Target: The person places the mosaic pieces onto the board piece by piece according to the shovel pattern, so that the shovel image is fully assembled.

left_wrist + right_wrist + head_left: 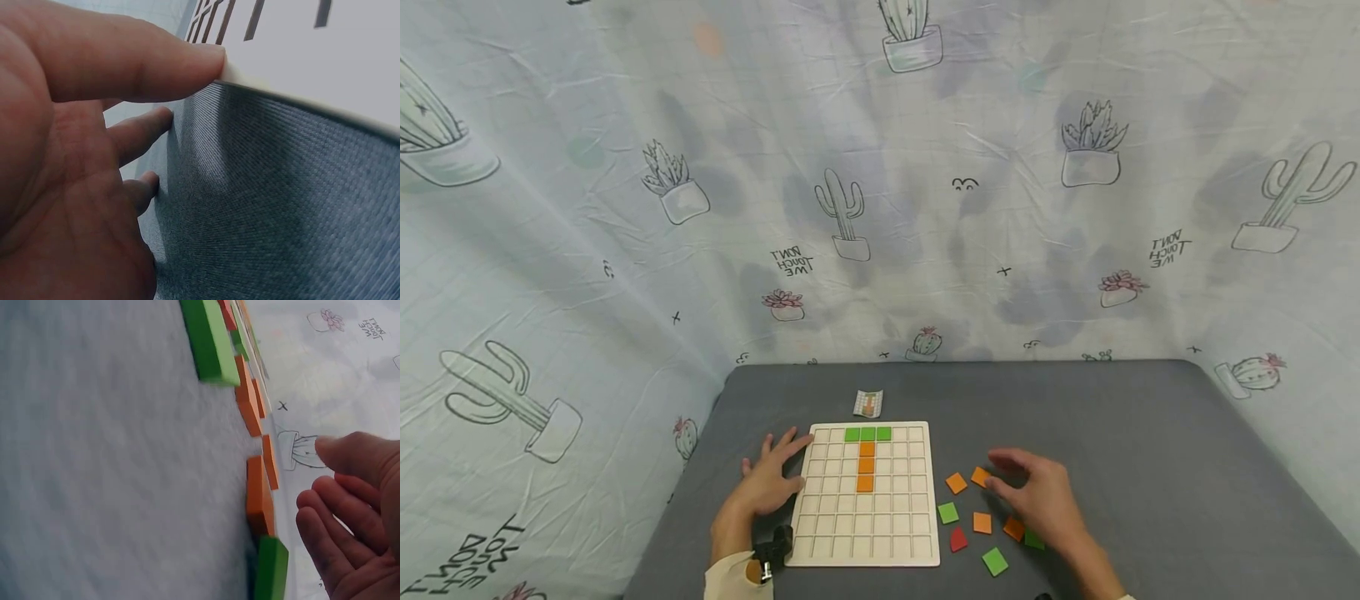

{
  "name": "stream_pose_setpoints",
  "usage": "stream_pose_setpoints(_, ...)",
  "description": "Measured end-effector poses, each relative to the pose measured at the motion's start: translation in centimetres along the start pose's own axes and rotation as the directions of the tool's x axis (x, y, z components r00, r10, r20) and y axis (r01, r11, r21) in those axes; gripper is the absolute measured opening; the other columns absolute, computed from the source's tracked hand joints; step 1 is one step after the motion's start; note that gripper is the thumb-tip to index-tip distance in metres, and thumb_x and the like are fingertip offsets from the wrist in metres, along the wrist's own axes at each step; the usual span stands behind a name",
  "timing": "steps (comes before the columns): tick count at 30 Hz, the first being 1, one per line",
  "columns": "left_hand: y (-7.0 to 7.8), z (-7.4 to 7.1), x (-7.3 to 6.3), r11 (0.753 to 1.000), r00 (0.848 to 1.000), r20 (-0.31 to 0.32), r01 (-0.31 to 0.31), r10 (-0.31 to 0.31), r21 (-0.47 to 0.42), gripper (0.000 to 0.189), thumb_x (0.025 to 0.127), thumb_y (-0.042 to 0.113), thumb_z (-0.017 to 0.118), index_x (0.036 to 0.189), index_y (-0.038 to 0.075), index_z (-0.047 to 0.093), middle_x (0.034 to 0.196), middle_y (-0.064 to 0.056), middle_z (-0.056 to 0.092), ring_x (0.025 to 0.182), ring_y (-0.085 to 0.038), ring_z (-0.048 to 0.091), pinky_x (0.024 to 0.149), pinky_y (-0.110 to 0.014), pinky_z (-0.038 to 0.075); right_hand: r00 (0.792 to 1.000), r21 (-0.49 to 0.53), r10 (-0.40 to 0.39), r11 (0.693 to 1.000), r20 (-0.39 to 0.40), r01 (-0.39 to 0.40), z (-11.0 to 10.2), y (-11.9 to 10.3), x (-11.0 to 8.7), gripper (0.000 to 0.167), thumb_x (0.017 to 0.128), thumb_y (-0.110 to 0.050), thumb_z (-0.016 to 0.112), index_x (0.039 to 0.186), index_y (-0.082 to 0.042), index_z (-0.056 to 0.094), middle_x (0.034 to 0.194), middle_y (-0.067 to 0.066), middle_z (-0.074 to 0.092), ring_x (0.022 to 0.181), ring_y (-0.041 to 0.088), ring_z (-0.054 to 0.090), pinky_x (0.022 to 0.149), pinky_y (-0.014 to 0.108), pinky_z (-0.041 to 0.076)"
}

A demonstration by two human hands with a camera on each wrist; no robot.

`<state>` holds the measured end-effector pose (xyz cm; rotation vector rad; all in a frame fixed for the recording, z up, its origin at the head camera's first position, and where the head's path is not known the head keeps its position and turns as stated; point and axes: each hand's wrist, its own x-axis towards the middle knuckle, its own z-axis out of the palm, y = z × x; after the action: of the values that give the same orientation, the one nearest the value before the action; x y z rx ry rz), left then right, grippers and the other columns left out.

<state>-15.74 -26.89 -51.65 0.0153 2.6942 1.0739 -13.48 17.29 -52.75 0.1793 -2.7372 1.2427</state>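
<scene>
A pale wooden board (823,525) with a grid of square recesses lies on the table. Three green tiles (868,434) form a row in its top line, and three orange tiles (867,465) run down below the middle one. Spread beside the board's left edge, my left hand (765,483) touches it with thumb (187,65) and index finger. My right hand (1045,500) hovers over the loose tiles, thumb and fingers apart with nothing between them. Its thumb tip overlaps an orange tile (980,477) in the head view.
Right of the board lie loose tiles: several orange (982,522), a few green (995,562) and a red one (958,540). Behind the board is a small pattern card (868,404). A cactus-printed curtain (962,275) encloses the grey table (1037,408).
</scene>
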Motion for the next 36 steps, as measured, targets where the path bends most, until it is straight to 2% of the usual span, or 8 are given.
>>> stream_pose_setpoints(5, 0.1, 0.0, 0.1, 1.000, 1.000, -0.006, 0.008, -0.008, 0.000, 0.074, 0.094, 0.002, 0.072, 0.164, 0.018, 0.053, 0.181, -0.022, 0.022, 0.167, -0.058, -0.004, 0.118, -0.088, -0.014, 0.998, 0.000, 0.043, 0.999, -0.035, -0.043, 0.4, -0.5, -0.3, 0.037, 0.085, -0.013, 0.095, 0.120, -0.011, 0.083, 0.113, 0.002, 0.084, 0.101, 0.019, 0.081, 0.087, 0.041, 0.067)
stream_pose_setpoints(12, 0.2, -0.1, -0.2, 1.000, 1.000, 0.002, 0.002, -0.002, -0.007, 0.074, 0.095, 0.002, 0.072, 0.164, 0.017, 0.052, 0.182, -0.022, 0.022, 0.167, -0.058, -0.005, 0.118, -0.088, -0.014, 0.997, 0.014, 0.079, 0.997, -0.009, -0.079, 1.4, -0.6, -0.2, 0.039, 0.082, -0.010, 0.096, 0.119, -0.009, 0.083, 0.112, 0.004, 0.084, 0.097, 0.018, 0.081, 0.085, 0.038, 0.067)
stream_pose_setpoints(21, 0.1, -0.1, -0.2, 1.000, 1.000, 0.005, -0.005, 0.005, -0.010, 0.073, 0.095, 0.003, 0.072, 0.165, 0.018, 0.052, 0.182, -0.021, 0.021, 0.167, -0.057, -0.005, 0.118, -0.088, -0.014, 0.998, -0.022, 0.030, 0.999, -0.047, -0.031, 2.1, -0.6, -0.4, 0.038, 0.080, -0.002, 0.094, 0.116, -0.009, 0.084, 0.108, 0.004, 0.085, 0.093, 0.020, 0.081, 0.082, 0.037, 0.067)
stream_pose_setpoints(26, 0.2, -0.1, -0.1, 1.000, 1.000, 0.001, -0.005, 0.005, -0.004, 0.073, 0.096, 0.003, 0.072, 0.164, 0.017, 0.052, 0.182, -0.022, 0.022, 0.167, -0.058, -0.005, 0.118, -0.089, -0.013, 0.998, -0.050, 0.002, 0.999, -0.065, -0.006, 2.3, -0.5, -0.4, 0.037, 0.079, 0.001, 0.094, 0.112, -0.009, 0.084, 0.104, 0.001, 0.085, 0.089, 0.016, 0.080, 0.080, 0.035, 0.066)
stream_pose_setpoints(31, 0.2, -0.1, -0.2, 1.000, 1.000, 0.004, -0.006, 0.006, -0.004, 0.073, 0.096, 0.003, 0.072, 0.164, 0.017, 0.052, 0.181, -0.022, 0.022, 0.166, -0.058, -0.004, 0.118, -0.089, -0.013, 0.998, -0.056, 0.025, 0.998, -0.049, -0.028, 2.3, -0.6, -0.3, 0.035, 0.081, 0.001, 0.092, 0.113, -0.011, 0.084, 0.105, 0.000, 0.084, 0.091, 0.014, 0.079, 0.082, 0.037, 0.066)
stream_pose_setpoints(36, 0.2, -0.1, -0.2, 1.000, 1.000, 0.002, -0.006, 0.006, 0.001, 0.073, 0.095, 0.003, 0.072, 0.164, 0.017, 0.053, 0.181, -0.022, 0.022, 0.166, -0.059, -0.004, 0.117, -0.089, -0.013, 0.999, -0.003, 0.052, 0.999, -0.017, -0.052, 1.7, -1.1, -0.2, 0.035, 0.083, 0.000, 0.091, 0.115, -0.014, 0.084, 0.107, -0.003, 0.084, 0.095, 0.013, 0.080, 0.084, 0.037, 0.066)
